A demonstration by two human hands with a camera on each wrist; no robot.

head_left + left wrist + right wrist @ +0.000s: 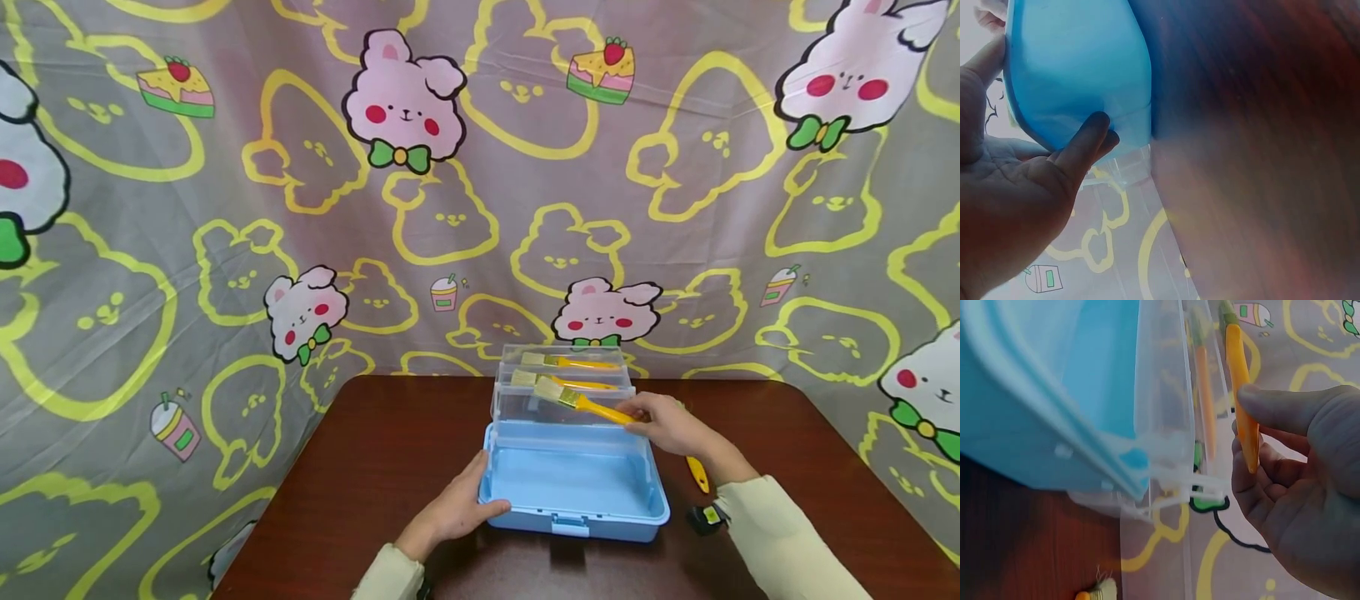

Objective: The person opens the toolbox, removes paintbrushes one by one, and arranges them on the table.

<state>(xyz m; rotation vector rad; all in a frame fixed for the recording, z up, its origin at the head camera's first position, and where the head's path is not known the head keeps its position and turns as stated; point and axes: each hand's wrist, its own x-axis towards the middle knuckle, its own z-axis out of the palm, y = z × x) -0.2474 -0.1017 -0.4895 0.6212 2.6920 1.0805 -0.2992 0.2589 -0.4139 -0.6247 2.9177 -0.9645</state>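
Observation:
A light blue toolbox (pixel 573 527) stands open on the table, its clear tiered trays (pixel 562 408) raised at the back. My left hand (pixel 453 500) holds the toolbox at its front left corner, thumb over the rim and fingers along the outer wall (pixel 1129 81). Over the trays, my right hand (pixel 667 425) pinches a paintbrush (pixel 603 410) by the end of its yellow handle, bristles pointing left. Two more paintbrushes lie in the trays, one in the upper tier (pixel 588 364) and another brush (pixel 596 385) below it, partly covered by the held brush.
On the brown table (pixel 360 467), a yellow-handled item (pixel 697 475) lies right of the toolbox, partly hidden by my right arm. Pale bristles (pixel 1108 591) show on the table in the right wrist view. A patterned curtain (pixel 225 208) hangs behind and at both sides.

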